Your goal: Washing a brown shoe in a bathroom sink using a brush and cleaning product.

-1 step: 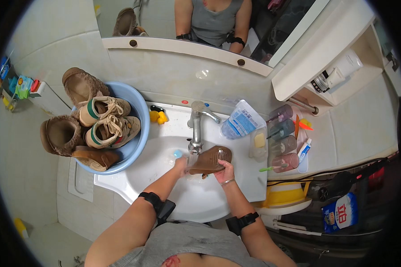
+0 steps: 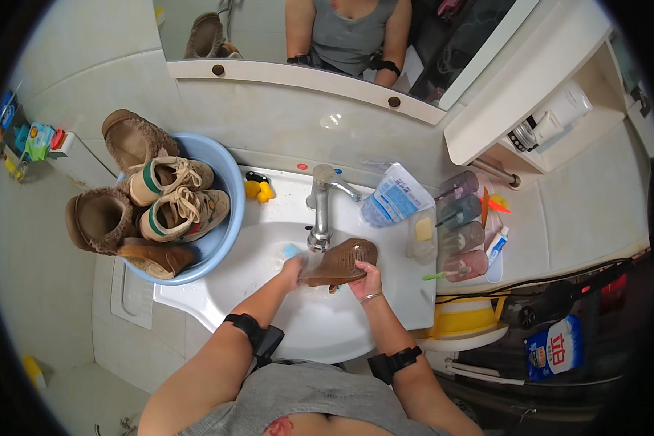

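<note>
Rinse/scrub step, prob.: R hand grips shoe just front-right of tap; L hand, front-left of tap, blurred, can't tell if grasping anything. Next move prob. calls for steady R grip, turning shoe under tap.

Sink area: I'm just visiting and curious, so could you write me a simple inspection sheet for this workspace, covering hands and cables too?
Surface: white sink, in use.
Job's things: brown shoe, sole up, near the tap.
Clutter: blue tub heaped with shoes; pouch, soap and cups at right.
Hands: right hand grips the shoe; left hand is near its left end, beside a light-blue item, grip unclear.
Cables: black cable at right.
Surroundings: tiled wall, mirror, shelf.
</note>
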Demonstrator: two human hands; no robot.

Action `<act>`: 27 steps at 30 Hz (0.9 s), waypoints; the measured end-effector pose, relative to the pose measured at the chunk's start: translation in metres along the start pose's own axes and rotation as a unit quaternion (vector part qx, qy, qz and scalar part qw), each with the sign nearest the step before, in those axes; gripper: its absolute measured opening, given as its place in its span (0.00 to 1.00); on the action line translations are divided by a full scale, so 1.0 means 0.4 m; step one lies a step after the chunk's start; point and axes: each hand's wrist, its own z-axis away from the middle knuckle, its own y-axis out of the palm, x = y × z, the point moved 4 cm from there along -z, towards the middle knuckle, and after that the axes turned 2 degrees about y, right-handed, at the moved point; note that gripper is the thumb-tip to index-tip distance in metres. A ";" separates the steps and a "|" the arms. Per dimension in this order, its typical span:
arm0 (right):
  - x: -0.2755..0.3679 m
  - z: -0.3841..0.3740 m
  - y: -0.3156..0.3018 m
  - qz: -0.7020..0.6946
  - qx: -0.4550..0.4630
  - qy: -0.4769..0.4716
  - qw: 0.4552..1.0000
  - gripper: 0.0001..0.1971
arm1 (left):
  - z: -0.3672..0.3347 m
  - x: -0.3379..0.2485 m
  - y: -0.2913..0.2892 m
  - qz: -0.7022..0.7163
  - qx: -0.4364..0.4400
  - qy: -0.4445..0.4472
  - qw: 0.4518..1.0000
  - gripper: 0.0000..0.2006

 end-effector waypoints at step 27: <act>-0.112 0.077 -0.015 0.888 -0.109 0.026 0.446 0.24 | 0.196 0.086 -0.125 0.160 0.167 -0.116 0.966 0.22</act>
